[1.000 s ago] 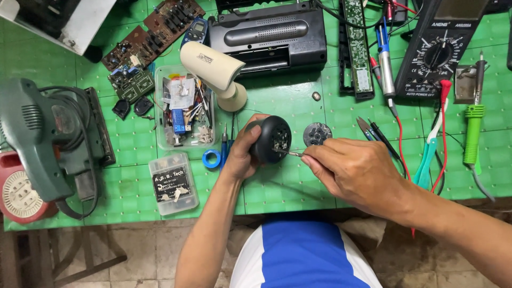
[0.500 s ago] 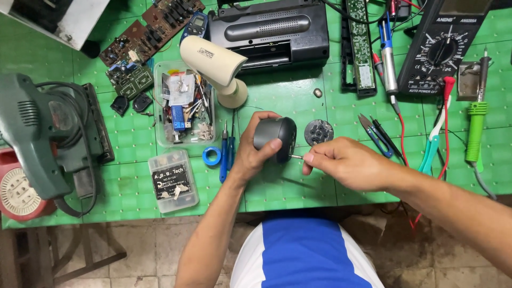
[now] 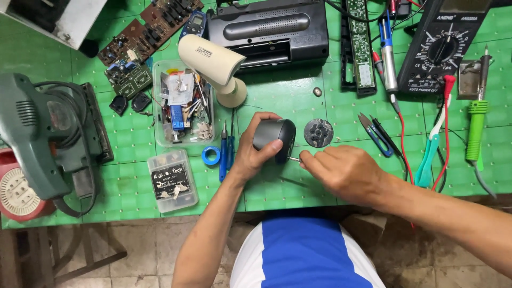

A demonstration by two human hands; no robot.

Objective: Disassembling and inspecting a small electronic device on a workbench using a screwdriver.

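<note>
Left hand [image 3: 250, 154] wraps the small dark rounded housing [image 3: 274, 136] just above the green mat [image 3: 298, 101], right hand [image 3: 341, 170] pinching a thin screwdriver shaft [image 3: 294, 159] at its rim; housing looks light, rigid, smooth—best gripped round the body.

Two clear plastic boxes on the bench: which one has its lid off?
The larger clear box, full of loose parts beside the cream camera. The smaller box nearer the bench edge is closed.

Dome-shaped housing [image 3: 274, 136]: dark grey, rounded, tipped on side above green cutting mat [image 3: 282, 98]. Screwdriver [image 3: 294, 159]: thin metal shaft, tip at housing's lower edge, handle apparently hidden.
</note>
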